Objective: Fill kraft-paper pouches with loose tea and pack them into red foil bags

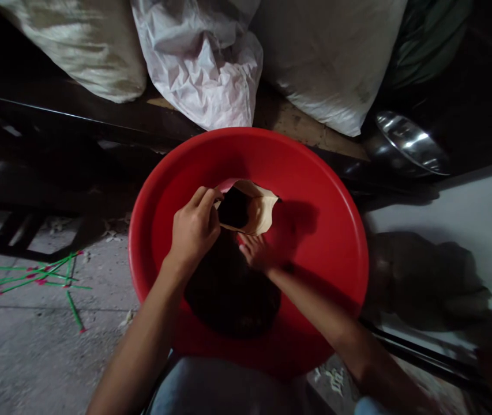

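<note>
A large red basin [336,248] stands in front of me with a dark mass [237,294] in its bottom. Above that mass is a paper bag [265,210], its mouth open toward me, with something dark inside. My left hand [196,225] is closed on the left edge of the bag's mouth. Below the bag, my right hand [256,252] touches its lower side, with the fingers partly apart and the fingertips near the bag.
Full sacks [211,69] rest on a ledge behind the basin. A shiny metal bowl [414,144] is at the back right. Green sticks with red ends [51,275] lie on the floor at the left. A dark bundle [431,279] sits at the right.
</note>
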`<state>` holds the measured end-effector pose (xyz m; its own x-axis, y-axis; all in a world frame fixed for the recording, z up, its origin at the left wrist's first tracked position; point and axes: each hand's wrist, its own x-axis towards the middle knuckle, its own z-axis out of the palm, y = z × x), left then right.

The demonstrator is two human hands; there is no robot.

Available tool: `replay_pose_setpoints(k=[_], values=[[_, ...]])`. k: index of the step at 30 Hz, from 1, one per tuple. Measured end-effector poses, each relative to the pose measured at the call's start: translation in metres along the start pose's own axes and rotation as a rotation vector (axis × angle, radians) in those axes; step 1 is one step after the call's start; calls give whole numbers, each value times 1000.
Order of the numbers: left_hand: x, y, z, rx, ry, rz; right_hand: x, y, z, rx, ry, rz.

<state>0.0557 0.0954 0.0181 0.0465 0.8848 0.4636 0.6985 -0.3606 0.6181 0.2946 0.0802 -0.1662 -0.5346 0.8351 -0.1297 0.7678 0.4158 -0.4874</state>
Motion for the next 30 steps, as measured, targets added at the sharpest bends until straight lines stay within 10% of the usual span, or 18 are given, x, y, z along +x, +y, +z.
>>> replay_pose_setpoints(k=[8,17,24,30], values=[[4,-3,-1,1,23,19,7,-83,31,354,-328,-192],[3,-7,0,-29,22,13,-34,-104,16,342,-169,-79],[3,-6,0,-98,26,34,-37,-141,-111,499,270,-331],[2,-5,-2,-114,19,44,8,-149,-208,108,530,-447]])
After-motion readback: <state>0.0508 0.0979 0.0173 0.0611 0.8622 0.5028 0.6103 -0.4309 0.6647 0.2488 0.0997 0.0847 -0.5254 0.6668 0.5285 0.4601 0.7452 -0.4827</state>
